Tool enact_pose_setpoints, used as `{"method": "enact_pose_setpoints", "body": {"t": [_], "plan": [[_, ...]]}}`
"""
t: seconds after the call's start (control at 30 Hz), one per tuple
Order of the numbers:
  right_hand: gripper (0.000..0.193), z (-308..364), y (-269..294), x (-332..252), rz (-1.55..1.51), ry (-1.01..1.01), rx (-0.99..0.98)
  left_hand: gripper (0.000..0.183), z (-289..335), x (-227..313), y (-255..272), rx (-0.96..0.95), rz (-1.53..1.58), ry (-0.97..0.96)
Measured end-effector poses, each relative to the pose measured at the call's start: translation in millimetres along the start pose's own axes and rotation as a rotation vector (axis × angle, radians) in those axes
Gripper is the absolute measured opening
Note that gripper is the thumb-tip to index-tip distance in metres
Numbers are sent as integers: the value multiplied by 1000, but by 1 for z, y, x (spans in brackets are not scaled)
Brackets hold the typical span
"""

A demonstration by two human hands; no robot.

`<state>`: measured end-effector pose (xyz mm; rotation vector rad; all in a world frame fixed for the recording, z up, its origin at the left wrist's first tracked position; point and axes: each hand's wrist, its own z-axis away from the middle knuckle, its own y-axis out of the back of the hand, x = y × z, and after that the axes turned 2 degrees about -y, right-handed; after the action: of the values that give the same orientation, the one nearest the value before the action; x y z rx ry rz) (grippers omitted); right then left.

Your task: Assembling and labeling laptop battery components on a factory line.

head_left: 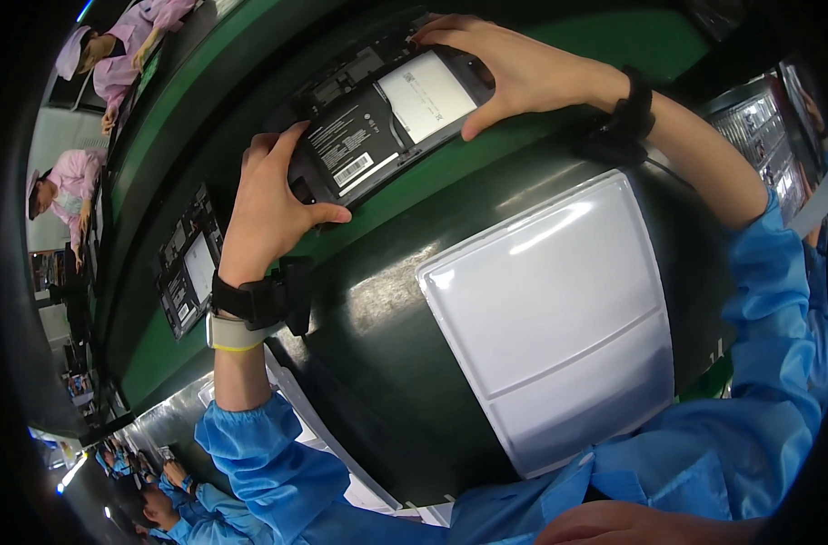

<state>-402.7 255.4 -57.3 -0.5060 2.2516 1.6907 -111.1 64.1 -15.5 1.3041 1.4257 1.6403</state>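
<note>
Left hand (pixel 270 207) and right hand (pixel 527 71) each gripped one end of the device (pixel 357 145). White tray (pixel 545 313) lay clear of both.

Table (pixel 386 395): long work surface, dark green, glossy, with bright light reflections; straight edges bent by the lens. Along its far part, a brighter green strip (pixel 137 354).

On the near part: one white tray (pixel 559 291), rectangular, shallow, rimmed, crossed by a ridge into a larger far section and a smaller near one. To the left, a second white item (pixel 316 411), partly hidden by a sleeve; kind unclear.

On the green strip, left: one black device (pixel 194 268), inner parts exposed, pale panel at centre. Farther right, one similar open-backed device (pixel 391 123), gripped at both ends by the hands; contact with the strip cannot be told.
</note>
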Motion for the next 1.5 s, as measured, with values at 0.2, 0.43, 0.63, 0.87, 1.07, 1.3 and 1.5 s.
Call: {"method": "enact_pose_setpoints", "body": {"t": [0.2, 0.43, 0.63, 0.87, 1.07, 1.3, 1.5], "plan": [[104, -2, -1, -3, 28, 18, -11, 110, 1, 9, 6, -20, -12, 44], [99, -2, -2, -2, 11, 62, -40, 110, 6, -4, 1, -68, -171, -27], [95, -3, 0, -1, 32, 38, -91, 90, 21, -17, -12, -128, -228, -169], [79, 8, -4, -12, 265, 127, -106, 82, 22, 36, -46, 46, -422, -169], [83, -5, -21, -46, 293, 229, -168, 84, -4, 48, -61, 61, -255, -174], [80, -6, -24, -48, 356, 194, -166, 89, -10, 43, -68, 69, -226, -171], [78, 6, -19, -52, 378, 157, -192, 89, 7, 32, -66, 74, -248, -55]]}}
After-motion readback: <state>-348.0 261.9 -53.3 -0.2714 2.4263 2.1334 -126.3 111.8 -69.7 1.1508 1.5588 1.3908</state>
